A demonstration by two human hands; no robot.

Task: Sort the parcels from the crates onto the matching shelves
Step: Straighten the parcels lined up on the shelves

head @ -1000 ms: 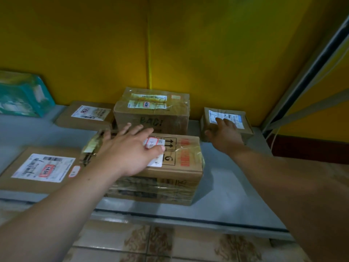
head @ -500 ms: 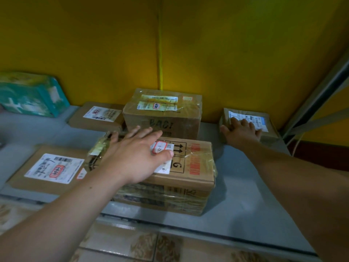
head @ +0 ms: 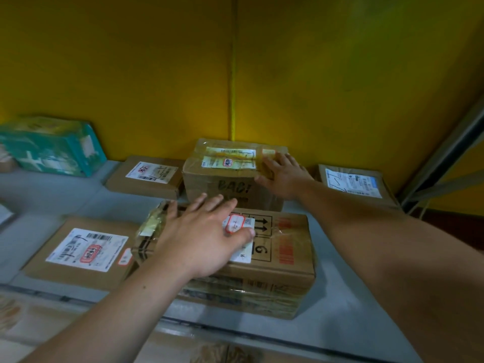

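A taped cardboard parcel with arrows and a 6 printed on top (head: 282,247) lies near the front of the grey shelf (head: 348,318). My left hand (head: 201,237) rests flat on its top with the fingers spread. Behind it stands a taller taped box marked BACI (head: 225,176). My right hand (head: 282,174) lies with straight fingers on that box's right top edge. A small labelled box (head: 353,183) sits alone at the back right, free of my hands.
A flat brown parcel with a white label (head: 86,250) lies at the front left, another flat one (head: 149,176) behind it, and a teal box (head: 52,145) at the back left. A yellow wall closes the back. A metal upright (head: 445,155) stands at right. Tiled floor shows below.
My right hand has left the small box at the back right and moved left onto the tall BACI box. My left hand has stayed on the front parcel.
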